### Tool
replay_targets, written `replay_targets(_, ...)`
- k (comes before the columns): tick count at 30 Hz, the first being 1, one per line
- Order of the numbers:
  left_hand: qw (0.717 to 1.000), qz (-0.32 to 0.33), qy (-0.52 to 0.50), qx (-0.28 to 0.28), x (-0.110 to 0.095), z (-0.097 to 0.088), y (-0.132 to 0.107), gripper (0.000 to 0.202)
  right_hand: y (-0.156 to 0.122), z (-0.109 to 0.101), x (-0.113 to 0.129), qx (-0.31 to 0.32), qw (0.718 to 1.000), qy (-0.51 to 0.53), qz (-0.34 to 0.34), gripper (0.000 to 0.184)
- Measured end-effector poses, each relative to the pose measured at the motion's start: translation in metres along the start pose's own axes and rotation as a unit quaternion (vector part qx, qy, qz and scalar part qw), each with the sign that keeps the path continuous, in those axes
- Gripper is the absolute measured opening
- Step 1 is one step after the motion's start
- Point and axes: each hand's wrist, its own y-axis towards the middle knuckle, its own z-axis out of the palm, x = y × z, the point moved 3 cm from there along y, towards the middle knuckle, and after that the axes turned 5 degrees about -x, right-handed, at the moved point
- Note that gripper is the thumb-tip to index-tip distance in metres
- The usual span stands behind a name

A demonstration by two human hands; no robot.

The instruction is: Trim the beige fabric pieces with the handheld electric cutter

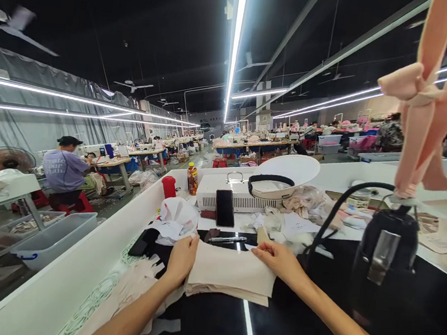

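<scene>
I had both hands on a stack of cream cloth [231, 276], which lay on the black tabletop [293, 331] right in front of me, its layers showing along the near edge. My left hand [181, 257] was closed at the far left corner, and my right hand [277, 258] pinched the far right corner between thumb and fingers; I could not tell how many layers each grip took in. The far edge dipped a little between my hands. Just beyond the stack lay a pen [228, 239], and past it a phone [224, 209] leaned against a white metal box [209, 189]. A wide white brim [294, 167] with a black band [257, 185] rested on that box, with a drink bottle [192, 179] near its left end. Beside my left arm were loose cloth scraps [132, 289], with a crumpled plastic bag [179, 216] farther up on that side. To my right, well apart from the stack, stood a black device [401, 239] with a knotted pink strip [417, 130] rising above it. Off to the left, beyond the white table wall [74, 274], a person in a purple shirt [61, 170] sat at another table.
</scene>
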Motion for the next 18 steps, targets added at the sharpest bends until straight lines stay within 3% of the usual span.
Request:
replay_targets(7, 0.993, -0.086, -0.012, 0.079, 0.015, 0.011, -0.006, 0.033, -0.009, 0.003, 0.010, -0.049, 0.995, -0.055, -0.071, 0.014)
replay_targets(10, 0.992, -0.090, -0.014, 0.086, 0.019, 0.008, -0.006, 0.033, -0.019, 0.004, 0.018, -0.065, 0.989, -0.076, -0.110, 0.017)
replay_targets(14, 0.999, -0.033, -0.005, 0.042, 0.016, -0.011, -0.007, 0.033, -0.031, 0.009, 0.033, -0.059, 0.981, -0.083, -0.167, 0.020)
replay_targets(18, 0.994, 0.112, 0.012, 0.004, -0.003, -0.024, -0.023, 0.031, -0.040, 0.016, 0.045, -0.036, 0.973, -0.078, -0.212, 0.024)
